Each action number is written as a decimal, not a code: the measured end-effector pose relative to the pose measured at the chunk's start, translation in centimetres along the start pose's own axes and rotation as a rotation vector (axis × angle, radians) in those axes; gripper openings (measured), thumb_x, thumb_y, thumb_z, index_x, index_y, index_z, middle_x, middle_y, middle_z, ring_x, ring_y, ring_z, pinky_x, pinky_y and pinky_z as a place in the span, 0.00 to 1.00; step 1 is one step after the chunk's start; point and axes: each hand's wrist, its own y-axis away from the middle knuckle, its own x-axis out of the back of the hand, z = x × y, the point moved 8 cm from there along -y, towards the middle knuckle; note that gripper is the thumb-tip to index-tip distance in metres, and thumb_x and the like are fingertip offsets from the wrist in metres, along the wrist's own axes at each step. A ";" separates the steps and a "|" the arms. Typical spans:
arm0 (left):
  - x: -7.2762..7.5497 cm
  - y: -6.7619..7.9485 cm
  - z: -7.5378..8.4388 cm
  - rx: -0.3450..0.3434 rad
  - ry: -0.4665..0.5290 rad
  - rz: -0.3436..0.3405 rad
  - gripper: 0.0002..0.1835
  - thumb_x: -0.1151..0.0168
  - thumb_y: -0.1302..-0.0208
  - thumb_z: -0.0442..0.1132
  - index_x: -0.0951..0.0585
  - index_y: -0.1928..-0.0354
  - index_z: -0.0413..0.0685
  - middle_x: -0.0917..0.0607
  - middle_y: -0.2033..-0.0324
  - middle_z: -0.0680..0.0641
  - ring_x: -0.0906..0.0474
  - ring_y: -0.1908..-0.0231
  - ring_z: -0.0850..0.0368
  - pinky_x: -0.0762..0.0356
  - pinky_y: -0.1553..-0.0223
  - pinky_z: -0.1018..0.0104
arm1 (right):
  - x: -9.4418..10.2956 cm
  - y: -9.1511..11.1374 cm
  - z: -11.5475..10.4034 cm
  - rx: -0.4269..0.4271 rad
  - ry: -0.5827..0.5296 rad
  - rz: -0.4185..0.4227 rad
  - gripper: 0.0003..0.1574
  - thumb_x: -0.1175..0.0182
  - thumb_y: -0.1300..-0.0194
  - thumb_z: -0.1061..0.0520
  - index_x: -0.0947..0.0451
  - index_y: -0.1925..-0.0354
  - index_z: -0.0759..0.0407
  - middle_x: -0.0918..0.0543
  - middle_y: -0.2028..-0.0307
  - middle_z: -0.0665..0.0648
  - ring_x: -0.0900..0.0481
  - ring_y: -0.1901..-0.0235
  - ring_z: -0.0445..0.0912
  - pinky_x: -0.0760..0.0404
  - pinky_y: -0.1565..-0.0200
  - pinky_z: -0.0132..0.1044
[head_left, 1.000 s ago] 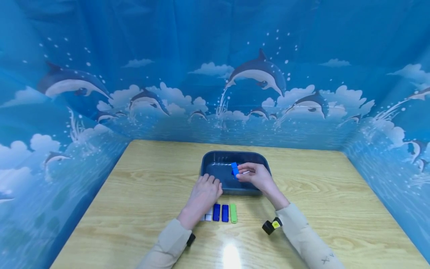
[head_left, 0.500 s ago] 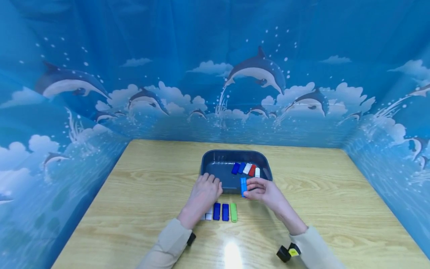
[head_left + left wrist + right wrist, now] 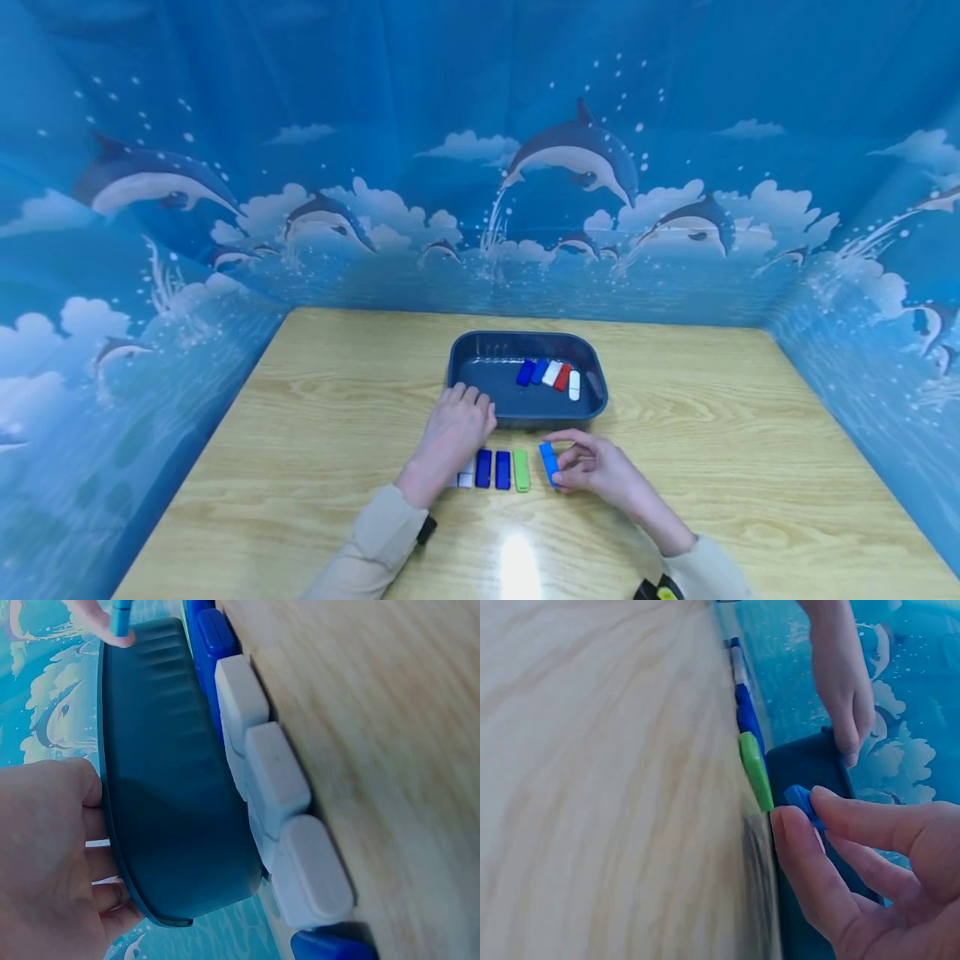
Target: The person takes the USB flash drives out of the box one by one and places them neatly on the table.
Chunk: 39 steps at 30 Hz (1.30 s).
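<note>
My right hand pinches a bright blue stick, shaped like a capped USB drive, between thumb and fingers close over the table. It is just right of a lime green stick, which lies at the end of a row with dark blue sticks and white sticks. Behind the row stands a dark navy tray, whose near left rim my left hand holds. Inside, slanted side by side, lie dark blue, white and red sticks. My left forearm hides the row's left part in the head view.
A wood-grain table spreads out on both sides of the tray. Blue curtains printed with dolphins enclose its back and sides. One more blue stick shows at the row's left end in the left wrist view.
My right hand has carried the bright blue stick out over the tray's front rim and down beside the green one. The sticks inside the tray came into sight. My left hand stays put.
</note>
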 end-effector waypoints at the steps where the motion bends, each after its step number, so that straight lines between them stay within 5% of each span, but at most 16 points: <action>1: 0.0 0.0 0.0 0.003 0.003 -0.006 0.13 0.46 0.24 0.44 0.17 0.65 0.47 0.19 0.71 0.51 0.25 0.65 0.55 0.22 0.56 0.62 | 0.0 -0.1 0.1 0.006 0.014 0.003 0.34 0.31 0.40 0.68 0.29 0.36 0.69 0.17 0.63 0.60 0.14 0.66 0.49 0.12 0.60 0.41; 16: -0.1 -0.2 -0.1 0.014 0.021 -0.013 0.12 0.44 0.25 0.44 0.17 0.65 0.47 0.18 0.70 0.51 0.24 0.64 0.54 0.21 0.54 0.61 | -1.1 -1.6 -0.3 0.055 0.447 0.056 0.31 0.25 0.44 0.60 0.22 0.43 0.66 0.19 0.75 0.49 0.24 0.82 0.41 0.22 0.80 0.33; 26: 0.1 -0.1 -0.1 0.008 0.007 0.021 0.12 0.42 0.27 0.44 0.18 0.67 0.47 0.19 0.72 0.51 0.27 0.67 0.55 0.23 0.59 0.62 | -1.7 -1.6 -0.9 0.026 0.587 0.100 0.29 0.23 0.45 0.56 0.20 0.46 0.59 0.22 0.77 0.46 0.26 0.83 0.39 0.29 0.78 0.30; 34: 0.0 -0.1 -0.1 0.018 0.022 -0.017 0.12 0.43 0.25 0.44 0.17 0.65 0.47 0.19 0.71 0.51 0.26 0.65 0.55 0.22 0.56 0.62 | -1.8 -1.5 -0.8 -0.001 0.631 0.133 0.28 0.24 0.44 0.55 0.21 0.47 0.59 0.22 0.76 0.46 0.27 0.82 0.40 0.30 0.75 0.31; 39: 0.1 -0.1 -0.1 0.012 0.024 -0.006 0.12 0.43 0.26 0.43 0.17 0.66 0.47 0.19 0.71 0.51 0.26 0.66 0.55 0.22 0.56 0.61 | -1.3 -1.3 -1.5 0.041 0.635 0.187 0.19 0.27 0.40 0.56 0.19 0.51 0.56 0.22 0.76 0.45 0.28 0.81 0.39 0.31 0.78 0.30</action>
